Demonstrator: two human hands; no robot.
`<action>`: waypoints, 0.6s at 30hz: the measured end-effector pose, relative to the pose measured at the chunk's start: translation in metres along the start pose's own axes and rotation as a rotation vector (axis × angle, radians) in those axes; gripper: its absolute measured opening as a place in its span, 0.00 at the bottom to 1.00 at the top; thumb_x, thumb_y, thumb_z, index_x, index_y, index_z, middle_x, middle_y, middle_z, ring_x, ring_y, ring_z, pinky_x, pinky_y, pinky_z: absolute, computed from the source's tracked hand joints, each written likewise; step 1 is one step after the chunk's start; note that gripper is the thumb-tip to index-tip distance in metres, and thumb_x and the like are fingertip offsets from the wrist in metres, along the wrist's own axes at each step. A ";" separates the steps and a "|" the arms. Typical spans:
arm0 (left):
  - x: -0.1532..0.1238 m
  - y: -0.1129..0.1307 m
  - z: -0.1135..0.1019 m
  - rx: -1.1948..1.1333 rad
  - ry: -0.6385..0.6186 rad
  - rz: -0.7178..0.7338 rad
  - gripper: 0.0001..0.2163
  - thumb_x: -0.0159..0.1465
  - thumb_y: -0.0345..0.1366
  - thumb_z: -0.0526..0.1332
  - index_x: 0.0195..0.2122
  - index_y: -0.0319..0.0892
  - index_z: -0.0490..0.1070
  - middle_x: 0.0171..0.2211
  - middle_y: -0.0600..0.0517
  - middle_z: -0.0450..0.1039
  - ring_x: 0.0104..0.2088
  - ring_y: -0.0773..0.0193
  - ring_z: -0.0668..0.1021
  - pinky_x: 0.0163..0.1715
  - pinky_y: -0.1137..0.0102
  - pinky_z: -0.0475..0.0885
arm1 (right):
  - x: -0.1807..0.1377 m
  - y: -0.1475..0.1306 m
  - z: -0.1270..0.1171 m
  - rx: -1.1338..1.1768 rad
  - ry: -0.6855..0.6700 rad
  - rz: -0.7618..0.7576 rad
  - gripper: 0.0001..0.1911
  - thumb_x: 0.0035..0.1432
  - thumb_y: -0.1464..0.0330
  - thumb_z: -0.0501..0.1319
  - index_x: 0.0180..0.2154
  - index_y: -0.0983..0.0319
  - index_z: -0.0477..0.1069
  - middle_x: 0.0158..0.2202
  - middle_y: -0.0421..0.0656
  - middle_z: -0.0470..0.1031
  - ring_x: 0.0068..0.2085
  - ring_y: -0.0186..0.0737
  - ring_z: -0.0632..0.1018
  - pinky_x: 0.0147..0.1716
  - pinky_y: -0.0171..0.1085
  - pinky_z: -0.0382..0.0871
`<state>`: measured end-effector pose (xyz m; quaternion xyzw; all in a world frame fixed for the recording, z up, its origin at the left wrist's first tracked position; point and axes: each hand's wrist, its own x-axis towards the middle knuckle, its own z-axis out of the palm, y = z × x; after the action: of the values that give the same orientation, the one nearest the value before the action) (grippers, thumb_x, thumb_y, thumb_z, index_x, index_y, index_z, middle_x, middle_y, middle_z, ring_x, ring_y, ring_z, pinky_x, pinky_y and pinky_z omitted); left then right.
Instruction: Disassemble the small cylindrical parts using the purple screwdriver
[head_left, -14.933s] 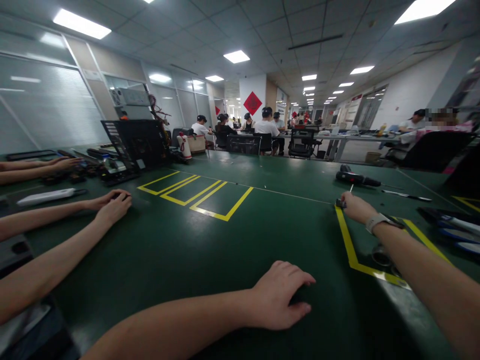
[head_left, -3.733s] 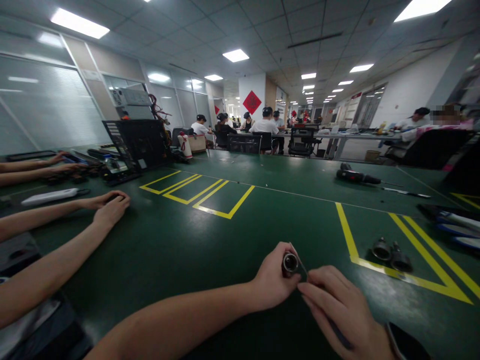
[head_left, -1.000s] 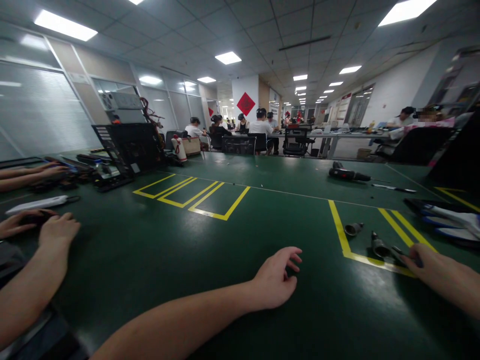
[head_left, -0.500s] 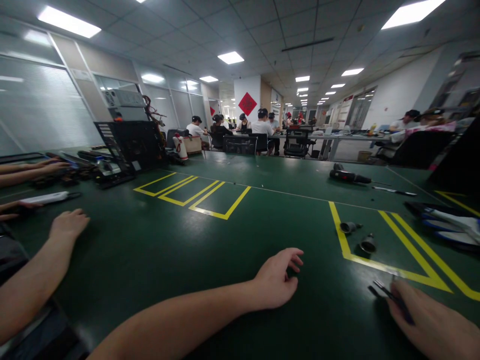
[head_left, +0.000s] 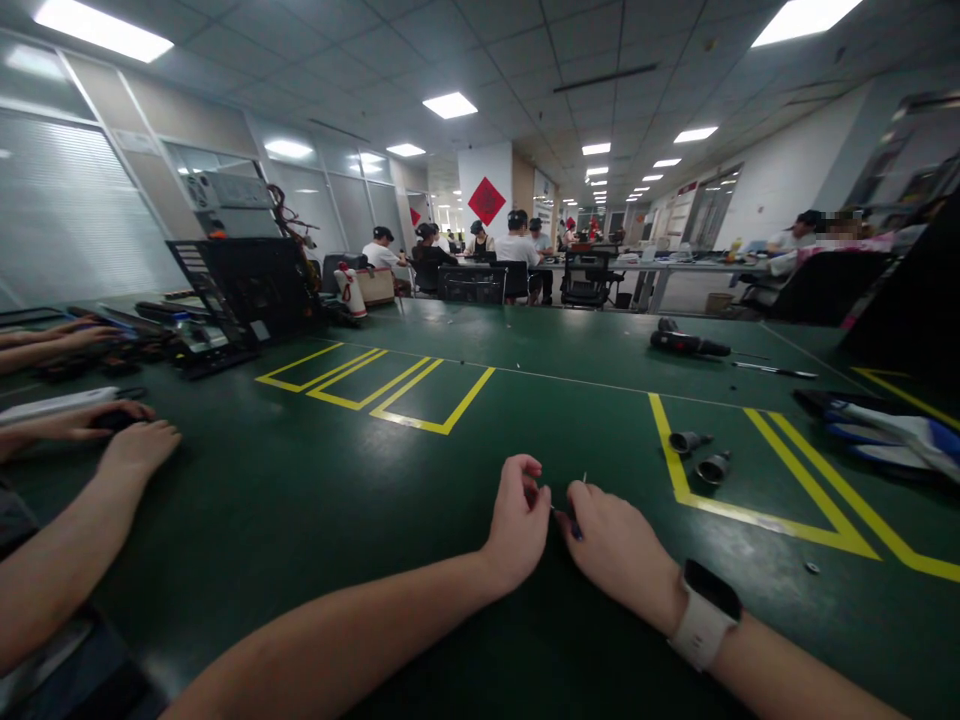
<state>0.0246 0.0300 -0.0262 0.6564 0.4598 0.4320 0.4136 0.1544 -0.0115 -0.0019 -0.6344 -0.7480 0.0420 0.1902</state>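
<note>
My left hand (head_left: pixel 516 520) rests above the green table with fingers curled in toward the thumb; whatever lies between them, if anything, is too small to make out. Close beside it, my right hand (head_left: pixel 619 535) grips a thin tool with a dark bluish handle (head_left: pixel 576 530). Its narrow metal end points at my left thumb, and the fingers cover most of it. A watch with a light strap (head_left: pixel 701 625) is on my right wrist. Two dark metal cone-shaped nozzles (head_left: pixel 712 468) lie inside a yellow-taped outline to the right.
A small round part (head_left: pixel 811 568) lies near the right tape. Farther back are a power screwdriver (head_left: pixel 688 340) and a pen (head_left: pixel 774 370). Blue-and-white items (head_left: pixel 892 435) sit at far right. Another person's hands (head_left: pixel 139 445) work at left, near a black open case (head_left: pixel 255 285).
My right hand has swung left with the tool, from beside the right tape to my left hand. My left hand has shifted slightly left and up, its fingers curling more.
</note>
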 end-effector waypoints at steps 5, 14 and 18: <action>0.003 0.001 0.000 0.073 -0.095 -0.025 0.11 0.61 0.27 0.54 0.45 0.41 0.61 0.42 0.49 0.64 0.33 0.66 0.70 0.36 0.68 0.69 | 0.015 0.010 -0.010 0.176 -0.018 0.113 0.08 0.60 0.66 0.51 0.31 0.59 0.66 0.28 0.43 0.75 0.29 0.41 0.78 0.25 0.36 0.65; -0.012 0.024 -0.008 0.452 -0.406 0.310 0.13 0.60 0.37 0.59 0.46 0.43 0.71 0.52 0.47 0.66 0.54 0.54 0.65 0.51 0.58 0.64 | -0.015 0.061 -0.015 0.352 -0.034 0.216 0.08 0.58 0.64 0.50 0.32 0.59 0.65 0.29 0.41 0.75 0.30 0.41 0.77 0.28 0.37 0.68; -0.013 0.023 -0.008 0.492 -0.510 0.422 0.16 0.59 0.30 0.58 0.50 0.41 0.69 0.50 0.46 0.69 0.53 0.56 0.67 0.53 0.58 0.63 | -0.023 0.061 -0.013 0.370 -0.025 0.170 0.06 0.57 0.66 0.52 0.32 0.59 0.66 0.30 0.41 0.74 0.32 0.41 0.76 0.31 0.38 0.68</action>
<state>0.0205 0.0133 -0.0046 0.9017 0.2871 0.2080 0.2473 0.2187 -0.0245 -0.0140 -0.6489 -0.6735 0.2026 0.2902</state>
